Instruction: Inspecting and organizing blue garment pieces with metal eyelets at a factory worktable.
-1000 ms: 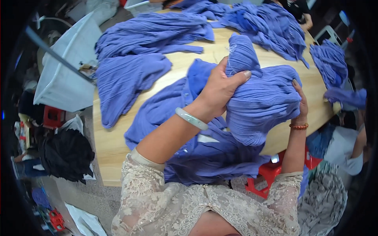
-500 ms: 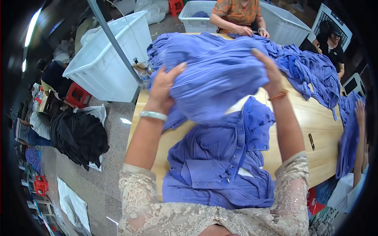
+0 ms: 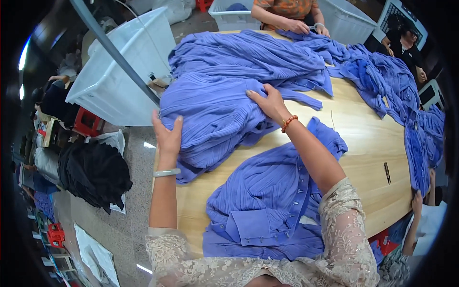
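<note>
A folded periwinkle-blue pleated garment (image 3: 215, 119) rests at the left of the table, against a larger heap of the same blue fabric (image 3: 248, 57). My left hand (image 3: 167, 138) grips its left edge, thumb above and the fingers partly hidden. On its right side my right hand (image 3: 271, 104) grips the cloth, thumb on top and most fingers tucked out of sight. Nearer to me lies another blue garment (image 3: 258, 191), with a buttoned placket and a cuff-like band showing small fasteners.
Small black thread snips (image 3: 387, 173) lie on the wooden table (image 3: 363, 143) at right. More blue garments (image 3: 382, 81) line its far right edge. A co-worker's hands (image 3: 299, 26) handle fabric across the table. A grey pole (image 3: 114, 52) and white bin (image 3: 110, 81) stand at left.
Both my hands have moved left and down with the folded garment, bringing it from mid-air above the table onto its left side. The far heap shows more fully now.
</note>
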Demonstrator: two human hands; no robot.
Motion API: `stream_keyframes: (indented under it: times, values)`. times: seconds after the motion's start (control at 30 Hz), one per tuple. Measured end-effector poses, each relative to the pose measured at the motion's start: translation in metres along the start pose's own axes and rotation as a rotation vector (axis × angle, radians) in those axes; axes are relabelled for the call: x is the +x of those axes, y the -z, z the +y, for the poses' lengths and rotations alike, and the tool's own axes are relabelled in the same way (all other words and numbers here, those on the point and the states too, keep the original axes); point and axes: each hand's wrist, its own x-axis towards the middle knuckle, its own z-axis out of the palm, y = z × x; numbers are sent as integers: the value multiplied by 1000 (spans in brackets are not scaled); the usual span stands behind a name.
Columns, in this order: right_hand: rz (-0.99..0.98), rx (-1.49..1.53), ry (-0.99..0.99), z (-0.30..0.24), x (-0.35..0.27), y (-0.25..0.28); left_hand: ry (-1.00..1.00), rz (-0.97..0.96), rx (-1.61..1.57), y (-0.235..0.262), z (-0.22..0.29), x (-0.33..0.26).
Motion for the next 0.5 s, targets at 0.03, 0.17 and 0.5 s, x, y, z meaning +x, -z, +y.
stream_keyframes:
  times: [0.03, 0.17, 0.5]
  values:
    - [-29, -7, -7, -3, -7, 3, -303, 220, 361, -7, 12, -7]
    - [139, -74, 83, 27, -13, 16, -615, 3, 736, -39, 33, -2]
    - [27, -97, 37, -3, -147, 162, -777, -112, 558, -7, 51, -27]
